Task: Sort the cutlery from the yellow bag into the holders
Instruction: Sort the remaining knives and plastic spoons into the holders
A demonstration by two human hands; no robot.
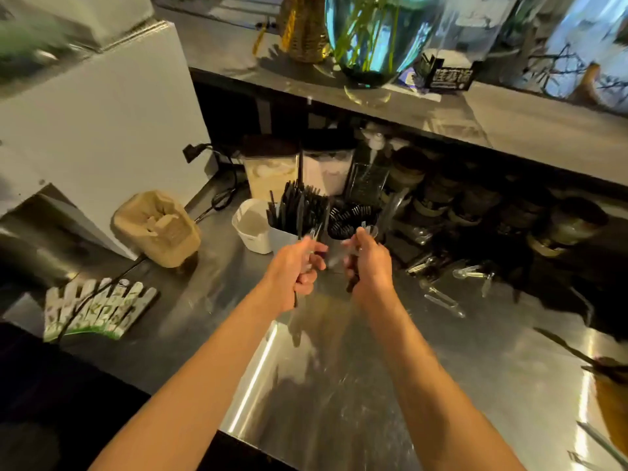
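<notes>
Both my hands are raised over the steel counter [339, 385], just in front of the holders. My left hand [299, 266] grips a thin black piece of cutlery whose end sticks out below my fist. My right hand [368, 263] grips a few pieces, dark handles below and clear plastic tips above. Behind them stand a white holder [283, 237] packed with black cutlery, an empty white holder [253, 226] to its left, and a black holder [350, 217] of black spoons. The yellow bag [611, 402] shows at the right edge.
Clear plastic cutlery [441, 297] lies loose on the counter to the right. A brown paper bag [158, 227] and a green-and-white packet [98, 309] sit at left. Jars and canisters line the back under a shelf with a glass vase [377, 35].
</notes>
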